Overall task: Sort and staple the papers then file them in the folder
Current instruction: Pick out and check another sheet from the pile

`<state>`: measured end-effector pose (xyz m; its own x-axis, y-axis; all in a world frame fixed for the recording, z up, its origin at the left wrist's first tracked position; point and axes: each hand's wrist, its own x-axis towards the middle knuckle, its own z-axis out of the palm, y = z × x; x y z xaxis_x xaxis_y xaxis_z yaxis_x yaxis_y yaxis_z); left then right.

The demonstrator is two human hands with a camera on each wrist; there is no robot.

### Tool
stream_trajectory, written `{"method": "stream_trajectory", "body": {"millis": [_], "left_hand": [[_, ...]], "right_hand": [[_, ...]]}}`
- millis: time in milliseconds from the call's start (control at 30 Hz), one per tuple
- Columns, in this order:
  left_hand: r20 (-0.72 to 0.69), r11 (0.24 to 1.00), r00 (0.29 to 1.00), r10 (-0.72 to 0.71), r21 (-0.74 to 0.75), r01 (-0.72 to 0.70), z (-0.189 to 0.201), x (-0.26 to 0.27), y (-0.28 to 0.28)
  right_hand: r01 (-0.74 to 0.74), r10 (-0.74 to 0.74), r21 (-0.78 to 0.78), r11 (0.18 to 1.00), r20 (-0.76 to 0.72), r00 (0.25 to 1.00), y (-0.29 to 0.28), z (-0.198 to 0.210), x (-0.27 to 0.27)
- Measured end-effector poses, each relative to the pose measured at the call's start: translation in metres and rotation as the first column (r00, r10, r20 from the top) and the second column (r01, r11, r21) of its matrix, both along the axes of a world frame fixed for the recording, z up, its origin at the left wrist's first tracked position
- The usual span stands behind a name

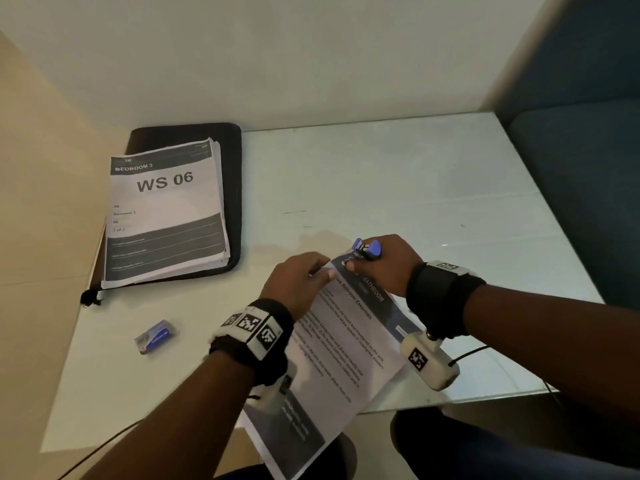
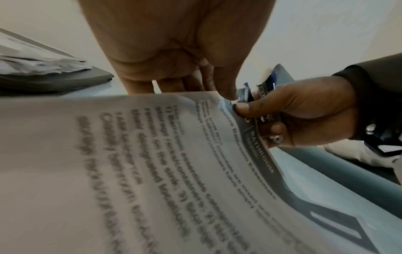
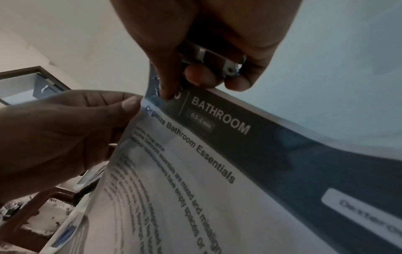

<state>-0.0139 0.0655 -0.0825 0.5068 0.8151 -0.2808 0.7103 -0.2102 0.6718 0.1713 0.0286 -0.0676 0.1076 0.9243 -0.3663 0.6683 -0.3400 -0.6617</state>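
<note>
A printed set headed "BATHROOM" lies slanted over the table's near edge. My left hand pinches its top edge near the corner, thumb on top. My right hand grips a small blue stapler at that same top corner, with its thumb pressing on the dark header. A thick stack of papers topped by a "WS 06" sheet rests on the black folder at the back left.
A small blue box of staples lies on the white table left of my left wrist. A wall runs along the left and back. A dark blue seat borders the table on the right. A cable trails off the near edge.
</note>
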Motion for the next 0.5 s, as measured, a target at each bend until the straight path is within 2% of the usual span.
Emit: {"method": "stream_trajectory", "body": {"millis": [133, 233, 333, 433, 500], "left_hand": [[0.046, 0.989, 0.990, 0.131, 0.070, -0.134, -0.009, 0.014, -0.002], [0.034, 0.983, 0.986, 0.165, 0.078, -0.167, -0.015, 0.014, -0.004], [0.018, 0.977, 0.981, 0.193, 0.084, -0.194, -0.017, 0.014, -0.001], [0.010, 0.975, 0.977, 0.213, 0.069, -0.213, -0.019, 0.015, 0.002], [0.018, 0.972, 0.973, 0.230, 0.042, -0.231, -0.020, 0.016, 0.004]], "right_hand": [[-0.002, 0.001, -0.012, 1.000, -0.056, 0.998, -0.001, -0.006, 0.005], [-0.036, 0.036, -0.005, 0.999, -0.100, 0.994, -0.002, -0.007, 0.009], [-0.001, 0.009, 0.053, 0.999, -0.148, 0.989, -0.003, -0.006, 0.017], [-0.011, 0.011, 0.016, 1.000, -0.051, 0.999, -0.008, -0.008, 0.030], [-0.090, 0.091, -0.029, 0.996, 0.049, 0.995, -0.012, -0.012, 0.037]]}}
